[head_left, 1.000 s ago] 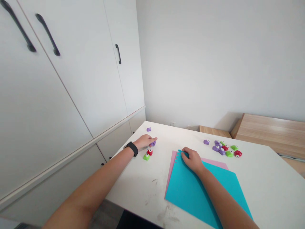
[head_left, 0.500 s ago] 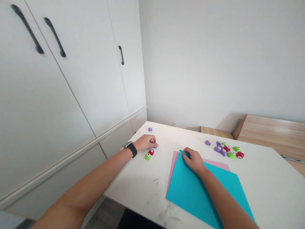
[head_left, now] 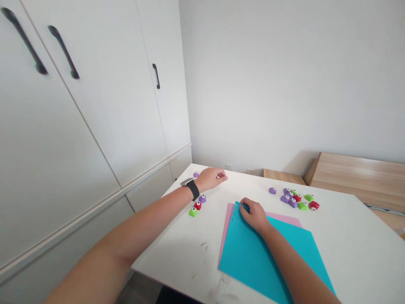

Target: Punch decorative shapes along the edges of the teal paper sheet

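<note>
My left hand (head_left: pixel 212 178) hovers over the far left part of the table, fingers loosely curled and slightly apart, with nothing visible in them. Below its wrist, a purple one-eyed toy piece (head_left: pixel 203 199), a red one (head_left: pixel 198 205) and a green one (head_left: pixel 193 212) stand in a slanting row. Partly behind the hand is another purple piece (head_left: pixel 196 174). My right hand (head_left: pixel 255 214) rests on the upper left corner of a teal sheet with punched holes (head_left: pixel 249 261), thumb and fingers apart. A pink sheet (head_left: pixel 224 236) sticks out beneath the teal one.
Several purple, green and red one-eyed pieces (head_left: pixel 293 203) are clustered on the right of the white table (head_left: pixel 357 253), with a single purple one (head_left: pixel 272 190) beside them. White cabinets (head_left: pixel 95 126) border the left side. Wooden furniture (head_left: pixel 357 173) stands behind at right.
My left hand has let go of the purple piece, leaving it behind the red one, and has moved up and to the right. My right hand stays on the teal sheet.
</note>
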Demonstrator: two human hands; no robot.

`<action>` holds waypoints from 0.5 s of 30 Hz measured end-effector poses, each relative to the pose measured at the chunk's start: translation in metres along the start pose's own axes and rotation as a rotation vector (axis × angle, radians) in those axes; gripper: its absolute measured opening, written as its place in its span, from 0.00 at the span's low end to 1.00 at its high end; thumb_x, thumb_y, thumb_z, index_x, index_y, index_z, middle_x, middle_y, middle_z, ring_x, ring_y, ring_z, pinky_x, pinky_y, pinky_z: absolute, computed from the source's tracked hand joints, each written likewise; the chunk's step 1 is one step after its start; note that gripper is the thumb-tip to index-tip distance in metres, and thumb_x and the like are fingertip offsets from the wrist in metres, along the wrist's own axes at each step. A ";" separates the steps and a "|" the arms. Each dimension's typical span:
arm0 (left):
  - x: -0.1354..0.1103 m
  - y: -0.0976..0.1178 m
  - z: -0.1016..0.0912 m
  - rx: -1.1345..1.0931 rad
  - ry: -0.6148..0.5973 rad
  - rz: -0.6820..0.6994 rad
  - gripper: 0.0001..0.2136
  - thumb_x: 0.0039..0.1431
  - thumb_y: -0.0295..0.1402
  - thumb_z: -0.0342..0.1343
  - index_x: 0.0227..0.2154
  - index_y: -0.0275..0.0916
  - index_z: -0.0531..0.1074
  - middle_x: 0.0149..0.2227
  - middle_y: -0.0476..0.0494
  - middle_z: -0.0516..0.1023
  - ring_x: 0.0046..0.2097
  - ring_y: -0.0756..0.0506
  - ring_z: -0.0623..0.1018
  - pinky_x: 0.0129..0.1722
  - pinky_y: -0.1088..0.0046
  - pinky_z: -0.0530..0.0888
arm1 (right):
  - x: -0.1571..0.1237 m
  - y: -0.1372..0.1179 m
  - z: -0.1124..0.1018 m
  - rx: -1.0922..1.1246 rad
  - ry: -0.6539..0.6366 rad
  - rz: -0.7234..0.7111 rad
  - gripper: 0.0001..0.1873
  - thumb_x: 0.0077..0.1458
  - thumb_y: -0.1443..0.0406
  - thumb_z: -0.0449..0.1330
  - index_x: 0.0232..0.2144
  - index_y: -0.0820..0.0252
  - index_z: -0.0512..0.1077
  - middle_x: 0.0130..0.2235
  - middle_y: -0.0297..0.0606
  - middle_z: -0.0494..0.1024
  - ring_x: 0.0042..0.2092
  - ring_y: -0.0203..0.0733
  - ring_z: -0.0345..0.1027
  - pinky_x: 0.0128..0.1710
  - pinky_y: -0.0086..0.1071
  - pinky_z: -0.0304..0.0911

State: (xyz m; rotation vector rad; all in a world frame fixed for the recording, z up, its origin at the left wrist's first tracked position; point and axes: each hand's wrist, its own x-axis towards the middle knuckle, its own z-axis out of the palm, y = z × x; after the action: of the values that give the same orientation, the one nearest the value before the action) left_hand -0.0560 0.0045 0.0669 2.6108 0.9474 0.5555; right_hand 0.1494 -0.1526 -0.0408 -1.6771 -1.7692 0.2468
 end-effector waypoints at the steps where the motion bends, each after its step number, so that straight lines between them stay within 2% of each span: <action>1: 0.010 0.012 0.010 0.007 -0.032 0.036 0.16 0.61 0.47 0.53 0.41 0.43 0.77 0.39 0.46 0.82 0.38 0.45 0.78 0.38 0.72 0.69 | 0.000 0.000 0.000 -0.001 0.004 0.000 0.09 0.58 0.63 0.52 0.32 0.56 0.71 0.31 0.36 0.78 0.34 0.42 0.71 0.35 0.29 0.59; 4: 0.038 0.049 0.044 0.035 -0.132 0.155 0.15 0.57 0.44 0.58 0.44 0.44 0.76 0.41 0.46 0.82 0.41 0.44 0.79 0.39 0.72 0.70 | 0.000 0.000 0.001 -0.005 0.021 0.004 0.08 0.57 0.64 0.52 0.32 0.56 0.71 0.31 0.36 0.78 0.34 0.42 0.71 0.36 0.29 0.59; 8: 0.073 0.089 0.090 0.092 -0.236 0.284 0.22 0.51 0.40 0.64 0.50 0.44 0.73 0.47 0.42 0.79 0.49 0.39 0.78 0.46 0.67 0.71 | 0.002 0.000 0.003 -0.013 0.056 0.004 0.07 0.56 0.66 0.53 0.32 0.57 0.72 0.33 0.38 0.79 0.35 0.42 0.73 0.36 0.29 0.59; 11: 0.099 0.109 0.118 0.125 -0.285 0.357 0.25 0.51 0.35 0.64 0.54 0.44 0.70 0.54 0.38 0.75 0.53 0.37 0.75 0.50 0.64 0.70 | 0.004 0.000 0.003 -0.020 0.063 -0.009 0.07 0.55 0.67 0.53 0.32 0.57 0.72 0.34 0.39 0.80 0.36 0.43 0.73 0.36 0.29 0.60; 15: 0.131 0.128 0.147 0.163 -0.332 0.399 0.24 0.50 0.31 0.64 0.52 0.44 0.70 0.58 0.37 0.70 0.55 0.38 0.74 0.52 0.64 0.69 | 0.005 0.002 0.006 -0.040 0.068 -0.060 0.09 0.54 0.68 0.53 0.34 0.58 0.74 0.39 0.42 0.82 0.40 0.46 0.75 0.38 0.30 0.61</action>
State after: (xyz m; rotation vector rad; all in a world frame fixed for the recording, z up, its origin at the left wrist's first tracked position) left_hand 0.1728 -0.0249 0.0229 2.9315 0.3838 0.1218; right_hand 0.1480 -0.1455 -0.0447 -1.6384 -1.7809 0.1265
